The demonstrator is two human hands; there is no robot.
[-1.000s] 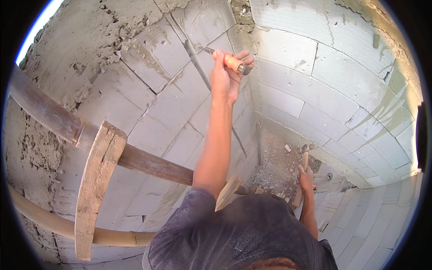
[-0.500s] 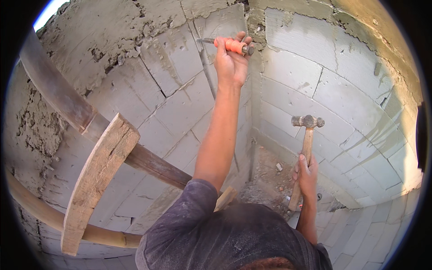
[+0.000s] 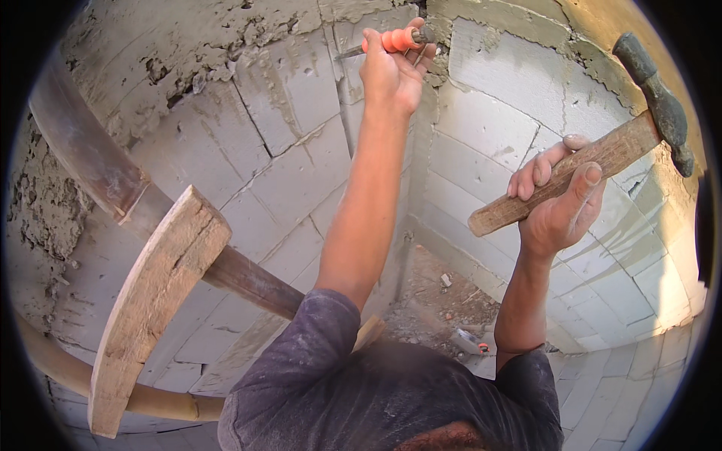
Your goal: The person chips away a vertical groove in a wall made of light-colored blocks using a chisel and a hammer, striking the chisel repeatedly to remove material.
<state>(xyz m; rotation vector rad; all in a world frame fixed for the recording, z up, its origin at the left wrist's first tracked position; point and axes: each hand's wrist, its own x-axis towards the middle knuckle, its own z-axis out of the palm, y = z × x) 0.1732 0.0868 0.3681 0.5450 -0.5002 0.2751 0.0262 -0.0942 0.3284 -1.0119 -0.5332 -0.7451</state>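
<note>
My left hand (image 3: 392, 81) is raised at the top middle, closed around the orange ribbed grip of a chisel (image 3: 392, 40). The chisel's metal blade points left at a narrow vertical groove in the block wall; I cannot tell whether its tip touches. Its metal striking end sticks out to the right of my fingers. On the right, my right hand (image 3: 558, 210) grips the wooden handle of a hammer (image 3: 628, 146). The hammer is lifted and tilted, its dark metal head up at the far right, apart from the chisel.
Pale block walls (image 3: 496, 120) meet in a corner, with rough mortar along the top. At left, a wooden board (image 3: 154, 308) crosses two round poles, a dark one (image 3: 90, 143) and a lighter one (image 3: 162, 398). Rubble (image 3: 444, 301) lies on the floor below.
My right hand has swung the hammer up and to the right, from low beside the wall. My left hand has shifted slightly upward in the picture, still holding the chisel.
</note>
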